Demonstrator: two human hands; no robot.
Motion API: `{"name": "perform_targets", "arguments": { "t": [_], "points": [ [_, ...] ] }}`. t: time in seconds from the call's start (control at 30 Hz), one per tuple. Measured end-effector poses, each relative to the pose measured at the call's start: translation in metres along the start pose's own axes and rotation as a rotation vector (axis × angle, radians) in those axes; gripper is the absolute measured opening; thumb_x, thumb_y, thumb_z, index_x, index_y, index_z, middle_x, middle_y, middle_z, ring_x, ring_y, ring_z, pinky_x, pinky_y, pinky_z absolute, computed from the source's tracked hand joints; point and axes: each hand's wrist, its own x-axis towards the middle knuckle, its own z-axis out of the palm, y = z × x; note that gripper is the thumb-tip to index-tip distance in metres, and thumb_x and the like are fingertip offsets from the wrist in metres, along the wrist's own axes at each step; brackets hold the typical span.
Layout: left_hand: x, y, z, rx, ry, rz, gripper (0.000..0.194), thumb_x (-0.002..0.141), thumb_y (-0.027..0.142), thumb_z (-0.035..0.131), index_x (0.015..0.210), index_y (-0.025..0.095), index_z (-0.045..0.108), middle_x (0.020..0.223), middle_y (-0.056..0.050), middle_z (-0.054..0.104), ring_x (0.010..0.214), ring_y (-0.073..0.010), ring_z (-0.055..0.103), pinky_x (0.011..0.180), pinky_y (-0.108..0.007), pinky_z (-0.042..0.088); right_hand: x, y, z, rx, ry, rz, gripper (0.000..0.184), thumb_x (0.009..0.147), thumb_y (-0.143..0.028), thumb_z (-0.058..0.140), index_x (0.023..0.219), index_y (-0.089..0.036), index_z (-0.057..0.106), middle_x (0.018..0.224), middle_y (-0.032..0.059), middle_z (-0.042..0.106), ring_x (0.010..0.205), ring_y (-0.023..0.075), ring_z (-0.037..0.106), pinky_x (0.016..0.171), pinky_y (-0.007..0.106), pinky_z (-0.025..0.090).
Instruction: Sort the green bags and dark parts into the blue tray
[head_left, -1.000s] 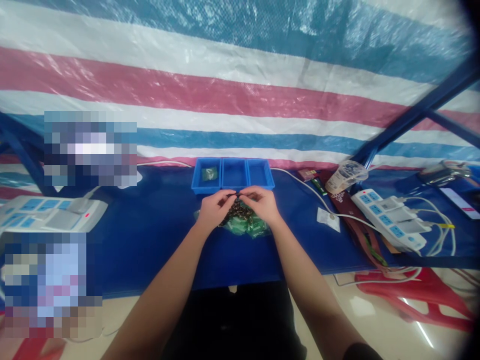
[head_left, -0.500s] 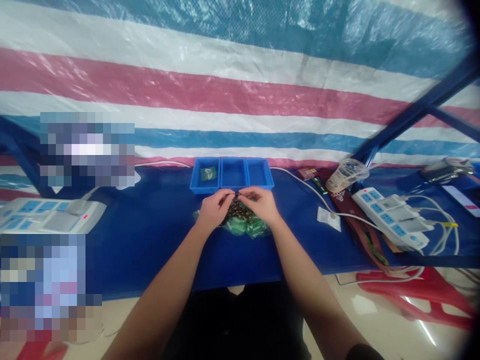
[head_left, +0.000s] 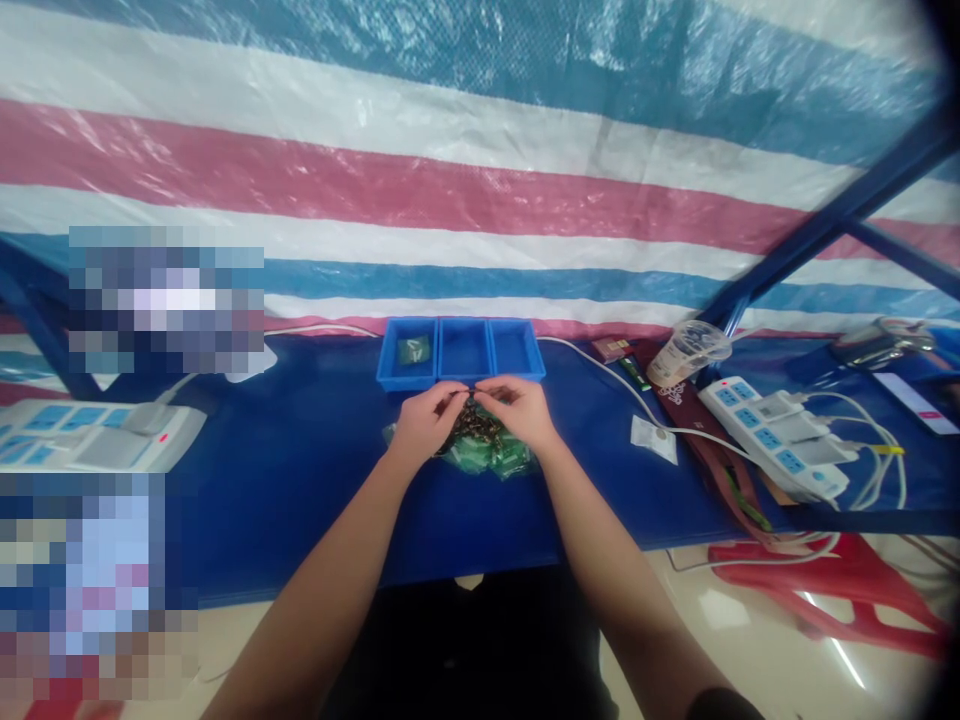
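Observation:
My left hand (head_left: 427,420) and my right hand (head_left: 519,408) meet fingertip to fingertip over the middle of the table. Both are pinched closed around something small and dark, too small to make out. Right below them lies a pile of small brownish metallic pieces (head_left: 475,422), partly covered by my hands. It rests on crumpled green plastic packets (head_left: 487,456). Just beyond my fingers stands a blue tray with three compartments (head_left: 465,380). A small green packet (head_left: 412,349) lies in its left compartment.
White power strips stand at the left (head_left: 180,425) and right (head_left: 772,440), with cables. On the right are a plastic cup (head_left: 688,352), a brown strap (head_left: 697,430) and a small white packet (head_left: 654,440). A striped sheet (head_left: 480,190) hangs behind. A red stool (head_left: 847,590) stands below.
The view has shifted slightly. My hands stay pinched together over the pile, with hardly any movement between them.

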Motion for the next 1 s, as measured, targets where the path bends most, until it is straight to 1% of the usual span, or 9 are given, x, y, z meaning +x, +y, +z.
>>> {"name": "perform_targets", "arguments": {
  "t": [0.17,0.27,0.37,0.53,0.77,1.0],
  "points": [
    [0.0000,0.0030,-0.0029,0.000,-0.027,0.012,0.028,0.093,0.041,0.053,0.098,0.021,0.070,0.070,0.001,0.067,0.058,-0.0097,0.057,0.061,-0.021,0.044,-0.0013,-0.0012,0.0020,0.021,0.002,-0.020,0.022,0.073,-0.035,0.077,0.089,-0.019,0.075,0.080,0.0045,0.075,0.066,0.0149,0.067,0.065,0.028,0.056],
    [-0.0007,0.0018,-0.0030,-0.026,-0.037,-0.013,0.027,0.092,0.042,0.054,0.100,0.022,0.071,0.072,0.001,0.068,0.059,-0.0103,0.058,0.061,-0.022,0.045,-0.0020,-0.0006,0.0023,0.040,0.009,-0.016,0.021,0.074,-0.034,0.077,0.089,-0.020,0.075,0.081,0.0046,0.075,0.066,0.0147,0.067,0.065,0.028,0.056],
    [-0.0013,-0.0008,-0.0024,-0.051,-0.021,-0.039,0.028,0.090,0.042,0.056,0.104,0.022,0.070,0.070,0.002,0.067,0.058,-0.0106,0.058,0.061,-0.022,0.045,-0.0022,0.0003,0.0016,0.044,0.013,-0.005,0.021,0.074,-0.034,0.077,0.089,-0.020,0.075,0.080,0.0045,0.074,0.065,0.0148,0.066,0.065,0.028,0.056],
    [-0.0013,-0.0008,-0.0033,-0.037,-0.006,-0.036,0.024,0.090,0.041,0.057,0.096,0.021,0.070,0.066,0.003,0.063,0.055,-0.0093,0.055,0.059,-0.021,0.042,-0.0018,-0.0007,0.0015,0.037,0.007,0.002,0.023,0.073,-0.036,0.077,0.089,-0.020,0.075,0.080,0.0047,0.075,0.066,0.0158,0.067,0.065,0.029,0.056],
    [-0.0007,0.0030,-0.0057,-0.013,-0.036,-0.023,0.024,0.092,0.040,0.054,0.095,0.021,0.067,0.063,0.004,0.060,0.053,-0.0086,0.051,0.057,-0.021,0.040,-0.0020,-0.0058,0.0027,0.042,0.010,-0.015,0.023,0.072,-0.038,0.077,0.087,-0.020,0.075,0.079,0.0046,0.075,0.066,0.0160,0.068,0.065,0.030,0.056],
    [-0.0015,-0.0004,-0.0051,-0.115,-0.083,-0.049,0.024,0.094,0.039,0.049,0.090,0.019,0.062,0.064,0.002,0.061,0.057,-0.0101,0.055,0.059,-0.021,0.043,-0.0024,-0.0070,0.0040,0.014,-0.002,-0.002,0.022,0.072,-0.037,0.078,0.085,-0.019,0.074,0.077,0.0041,0.074,0.064,0.0152,0.067,0.064,0.029,0.056]
  ]
}}
